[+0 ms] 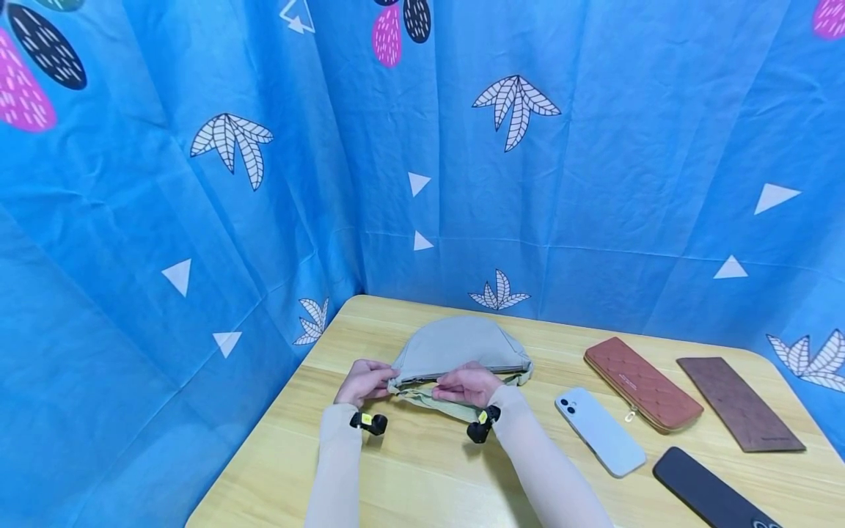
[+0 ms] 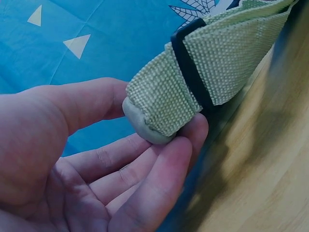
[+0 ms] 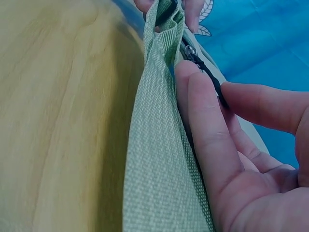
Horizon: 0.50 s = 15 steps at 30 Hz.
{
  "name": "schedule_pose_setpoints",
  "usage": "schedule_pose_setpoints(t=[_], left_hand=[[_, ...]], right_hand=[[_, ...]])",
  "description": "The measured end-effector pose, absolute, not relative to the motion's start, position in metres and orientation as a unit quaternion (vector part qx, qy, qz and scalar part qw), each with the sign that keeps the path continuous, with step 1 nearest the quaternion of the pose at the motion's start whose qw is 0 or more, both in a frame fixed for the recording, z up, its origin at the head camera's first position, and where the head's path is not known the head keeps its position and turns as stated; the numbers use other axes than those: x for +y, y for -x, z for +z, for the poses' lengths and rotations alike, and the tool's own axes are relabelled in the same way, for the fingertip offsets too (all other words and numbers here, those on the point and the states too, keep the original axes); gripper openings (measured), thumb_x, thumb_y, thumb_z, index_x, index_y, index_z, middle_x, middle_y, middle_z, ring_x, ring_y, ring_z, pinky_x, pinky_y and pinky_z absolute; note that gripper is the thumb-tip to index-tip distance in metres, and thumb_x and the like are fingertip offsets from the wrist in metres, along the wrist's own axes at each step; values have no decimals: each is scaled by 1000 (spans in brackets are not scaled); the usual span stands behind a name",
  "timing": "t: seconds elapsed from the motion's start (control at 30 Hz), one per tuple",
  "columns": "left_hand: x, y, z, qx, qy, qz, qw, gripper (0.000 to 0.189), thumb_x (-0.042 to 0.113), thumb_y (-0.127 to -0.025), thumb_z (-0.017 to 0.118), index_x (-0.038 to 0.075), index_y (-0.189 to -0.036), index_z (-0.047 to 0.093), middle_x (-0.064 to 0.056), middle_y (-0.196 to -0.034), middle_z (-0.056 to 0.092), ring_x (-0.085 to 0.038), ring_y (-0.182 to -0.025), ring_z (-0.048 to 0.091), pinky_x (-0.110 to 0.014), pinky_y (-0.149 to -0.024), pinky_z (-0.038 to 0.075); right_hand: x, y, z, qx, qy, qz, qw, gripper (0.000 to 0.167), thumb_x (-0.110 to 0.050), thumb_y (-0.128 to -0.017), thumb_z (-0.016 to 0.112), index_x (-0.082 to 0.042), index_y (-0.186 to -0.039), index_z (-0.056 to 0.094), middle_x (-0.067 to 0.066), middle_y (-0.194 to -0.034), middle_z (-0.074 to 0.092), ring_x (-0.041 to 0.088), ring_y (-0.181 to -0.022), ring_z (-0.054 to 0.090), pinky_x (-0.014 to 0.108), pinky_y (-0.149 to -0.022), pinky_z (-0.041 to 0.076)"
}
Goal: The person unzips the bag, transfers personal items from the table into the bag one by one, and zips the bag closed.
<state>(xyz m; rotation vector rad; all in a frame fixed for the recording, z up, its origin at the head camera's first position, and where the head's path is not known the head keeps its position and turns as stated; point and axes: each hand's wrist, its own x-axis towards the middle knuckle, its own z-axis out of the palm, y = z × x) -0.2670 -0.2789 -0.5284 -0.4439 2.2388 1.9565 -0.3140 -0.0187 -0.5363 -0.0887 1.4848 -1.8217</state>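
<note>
A grey crescent-shaped bag (image 1: 455,345) lies near the back of the table, its zipper side facing me. My left hand (image 1: 363,381) grips the bag's left end, where a grey tip (image 2: 137,121) meets the pale green webbing strap (image 2: 227,53). A black strap slider (image 2: 190,67) sits just beyond those fingers. With thumb and fingers, my right hand (image 1: 469,383) pinches the black cord pull (image 3: 210,75) of the zipper. Beside these fingers, the strap runs along the bag's front. The zipper slider (image 3: 189,50) is at the left part of the opening.
To the right on the wooden table (image 1: 409,484) lie a white phone (image 1: 601,433), a reddish-brown quilted wallet (image 1: 643,385), a flat dark brown wallet (image 1: 739,403) and a dark phone (image 1: 713,488). A blue patterned curtain (image 1: 594,183) hangs behind and to the left.
</note>
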Motion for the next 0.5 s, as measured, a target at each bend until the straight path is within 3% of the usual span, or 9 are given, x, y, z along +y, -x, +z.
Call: schedule_pose_setpoints(t=[0.5], left_hand=[[-278, 266, -528, 742, 145, 651, 70, 33, 11, -90, 76, -7, -118, 70, -2, -80, 73, -5, -56, 64, -24, -61, 60]], right_hand=[[-15, 311, -532, 603, 55, -696, 386, 33, 0, -102, 55, 18, -130, 54, 33, -120, 70, 31, -100, 78, 37, -92, 61]])
